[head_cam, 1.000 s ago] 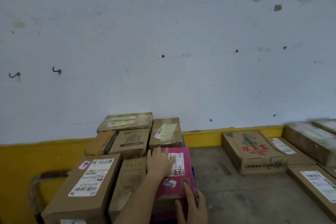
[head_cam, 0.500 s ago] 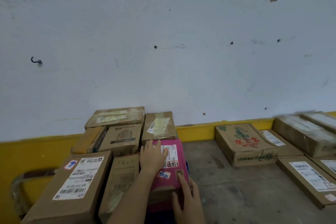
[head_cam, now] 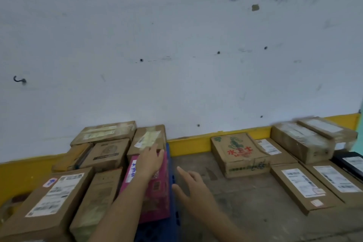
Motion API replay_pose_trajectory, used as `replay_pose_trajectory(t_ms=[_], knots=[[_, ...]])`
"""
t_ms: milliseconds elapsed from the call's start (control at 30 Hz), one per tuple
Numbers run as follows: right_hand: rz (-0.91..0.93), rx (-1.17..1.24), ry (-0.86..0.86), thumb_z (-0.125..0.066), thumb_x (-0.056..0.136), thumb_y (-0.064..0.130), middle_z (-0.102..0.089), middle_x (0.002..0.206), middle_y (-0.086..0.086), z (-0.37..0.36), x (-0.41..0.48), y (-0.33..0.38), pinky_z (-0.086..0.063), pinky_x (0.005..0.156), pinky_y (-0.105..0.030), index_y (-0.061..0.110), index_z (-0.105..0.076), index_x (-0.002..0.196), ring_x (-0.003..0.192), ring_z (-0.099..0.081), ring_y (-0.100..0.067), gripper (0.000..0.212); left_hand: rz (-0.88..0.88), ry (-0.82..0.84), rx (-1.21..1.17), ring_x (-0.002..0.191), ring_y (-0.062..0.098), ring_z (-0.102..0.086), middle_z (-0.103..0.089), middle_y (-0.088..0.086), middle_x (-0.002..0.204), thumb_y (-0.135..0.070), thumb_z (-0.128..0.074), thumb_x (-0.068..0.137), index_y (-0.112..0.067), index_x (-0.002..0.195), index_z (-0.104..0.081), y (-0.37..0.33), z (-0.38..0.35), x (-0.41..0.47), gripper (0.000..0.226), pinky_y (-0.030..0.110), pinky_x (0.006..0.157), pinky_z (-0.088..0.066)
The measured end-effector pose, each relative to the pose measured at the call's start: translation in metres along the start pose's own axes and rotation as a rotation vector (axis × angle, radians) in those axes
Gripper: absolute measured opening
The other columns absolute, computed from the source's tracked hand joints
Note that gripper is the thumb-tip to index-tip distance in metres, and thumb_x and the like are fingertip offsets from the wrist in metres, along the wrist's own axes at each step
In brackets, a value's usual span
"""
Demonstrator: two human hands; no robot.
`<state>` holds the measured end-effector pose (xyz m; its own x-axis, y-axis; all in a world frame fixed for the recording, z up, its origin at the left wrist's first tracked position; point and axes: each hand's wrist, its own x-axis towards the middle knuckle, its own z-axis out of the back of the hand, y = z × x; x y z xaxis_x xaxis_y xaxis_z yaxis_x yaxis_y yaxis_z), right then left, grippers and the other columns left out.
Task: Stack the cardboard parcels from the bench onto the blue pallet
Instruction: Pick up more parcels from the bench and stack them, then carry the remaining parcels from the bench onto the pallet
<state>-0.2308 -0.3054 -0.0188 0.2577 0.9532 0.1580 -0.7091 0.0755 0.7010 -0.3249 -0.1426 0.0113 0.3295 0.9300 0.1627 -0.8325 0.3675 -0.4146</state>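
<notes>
Your left hand point(head_cam: 152, 163) lies flat on the far end of the pink parcel point(head_cam: 157, 200). The fingers are straight and the tips reach the edge of the taped brown parcel point(head_cam: 146, 137) just behind it, so that grip is wide open, pressing rather than clutching.

Your right hand point(head_cam: 191, 186) hovers just right of the pink one with fingers spread. That grip is wide too and holds nothing.

The pink parcel sits on the right edge of the blue pallet point(head_cam: 173, 214), packed in with the brown cardboard parcels. The narrow brown parcel point(head_cam: 96, 198) is touching its left side, and the big labelled parcel point(head_cam: 51, 198) is further left and near you. More boxes are stacked on the far side against the white wall point(head_cam: 176, 45).

Over on the right, the grey tabletop point(head_cam: 245, 208) has parcels on it:
- The printed box point(head_cam: 238, 153), with green and red markings, sits at the far side by the yellow band point(head_cam: 188, 146).
- The flat labelled parcel point(head_cam: 302, 186) lies nearer you, to its right.
- A few more sit beyond that, too blurry to read.
</notes>
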Motion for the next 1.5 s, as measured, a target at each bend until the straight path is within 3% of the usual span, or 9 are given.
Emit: replay_pose_trajectory(t_ms=[133, 267, 400, 567, 700, 833, 967, 1100, 1500], knots=[[0.029, -0.058, -0.052, -0.042, 0.092, 0.052, -0.036, 0.144, 0.002, 0.070, -0.018, -0.039, -0.042, 0.099, -0.030, 0.035, -0.022, 0.146, 0.125, -0.044, -0.013, 0.060, -0.058, -0.023, -0.020, 0.121, 0.035, -0.047, -0.053, 0.019, 0.130, -0.036, -0.036, 0.099, -0.003, 0.125, -0.051, -0.060, -0.003, -0.015, 0.045, 0.041, 0.102, -0.038], [-0.008, -0.147, -0.063, -0.041, 0.092, 0.052, -0.034, 0.149, -0.002, 0.161, -0.035, -0.102, -0.038, 0.105, -0.039, 0.033, -0.024, 0.146, 0.135, -0.036, -0.022, 0.060, -0.083, -0.010, -0.090, 0.129, 0.033, -0.043, -0.049, 0.017, 0.138, -0.037, -0.040, 0.098, -0.009, 0.136, -0.044, -0.142, -0.021, -0.032, 0.047, 0.041, 0.109, -0.032], [-0.074, -0.236, -0.084, -0.042, 0.093, 0.049, -0.031, 0.151, -0.007, 0.253, -0.045, -0.169, -0.038, 0.105, -0.040, 0.029, -0.025, 0.146, 0.134, -0.038, -0.026, 0.059, -0.169, 0.010, -0.182, 0.128, 0.030, -0.045, -0.047, 0.013, 0.140, -0.039, -0.040, 0.098, -0.012, 0.140, -0.039, -0.227, -0.056, -0.047, 0.049, 0.040, 0.103, -0.037], [-0.226, -0.296, -0.145, -0.041, 0.095, 0.047, -0.048, 0.137, -0.016, 0.352, -0.060, -0.239, -0.043, 0.098, -0.042, 0.015, -0.031, 0.143, 0.122, -0.049, -0.032, 0.059, -0.229, 0.088, -0.245, 0.127, 0.026, -0.047, -0.047, 0.010, 0.141, -0.040, -0.039, 0.098, -0.015, 0.141, -0.037, -0.325, -0.100, -0.064, 0.049, 0.039, 0.102, -0.041], [-0.294, -0.332, -0.189, -0.041, 0.096, 0.042, -0.042, 0.144, -0.013, 0.400, -0.065, -0.279, -0.041, 0.098, -0.040, 0.018, -0.029, 0.146, 0.124, -0.047, -0.031, 0.057, -0.264, 0.172, -0.253, 0.124, 0.029, -0.049, -0.044, 0.012, 0.143, -0.037, -0.037, 0.100, -0.014, 0.143, -0.033, -0.388, -0.127, -0.067, 0.050, 0.040, 0.101, -0.044], [-0.291, -0.317, -0.260, -0.047, 0.094, 0.037, -0.047, 0.141, -0.012, 0.415, -0.063, -0.305, -0.042, 0.092, -0.037, 0.022, -0.029, 0.146, 0.120, -0.051, -0.030, 0.057, -0.327, 0.184, -0.245, 0.132, 0.027, -0.041, -0.041, 0.011, 0.146, -0.036, -0.038, 0.099, -0.014, 0.144, -0.033, -0.424, -0.156, -0.057, 0.050, 0.036, 0.104, -0.037], [-0.321, -0.334, -0.195, -0.046, 0.094, 0.041, -0.039, 0.146, -0.011, 0.407, -0.045, -0.334, -0.042, 0.098, -0.042, 0.017, -0.030, 0.144, 0.126, -0.046, -0.028, 0.058, -0.347, 0.234, -0.275, 0.135, 0.022, -0.038, -0.037, 0.006, 0.150, -0.038, -0.039, 0.099, -0.016, 0.146, -0.030, -0.433, -0.193, -0.035, 0.053, 0.035, 0.106, -0.033], [-0.361, -0.343, -0.139, -0.043, 0.094, 0.046, -0.047, 0.135, -0.017, 0.396, -0.014, -0.368, -0.045, 0.094, -0.042, 0.022, -0.026, 0.145, 0.120, -0.050, -0.030, 0.059, -0.308, 0.257, -0.295, 0.134, 0.023, -0.038, -0.036, 0.007, 0.150, -0.035, -0.040, 0.099, -0.014, 0.146, -0.030, -0.436, -0.230, 0.007, 0.052, 0.035, 0.106, -0.033], [-0.634, -0.196, -0.189, -0.046, 0.091, 0.051, -0.025, 0.148, -0.021, 0.381, 0.075, -0.471, -0.039, 0.101, -0.046, 0.025, -0.025, 0.146, 0.128, -0.041, -0.038, 0.064, -0.227, 0.430, -0.245, 0.134, 0.032, -0.035, -0.028, 0.015, 0.149, -0.037, -0.037, 0.099, -0.019, 0.147, -0.025, -0.466, -0.341, 0.141, 0.053, 0.044, 0.104, -0.036]])
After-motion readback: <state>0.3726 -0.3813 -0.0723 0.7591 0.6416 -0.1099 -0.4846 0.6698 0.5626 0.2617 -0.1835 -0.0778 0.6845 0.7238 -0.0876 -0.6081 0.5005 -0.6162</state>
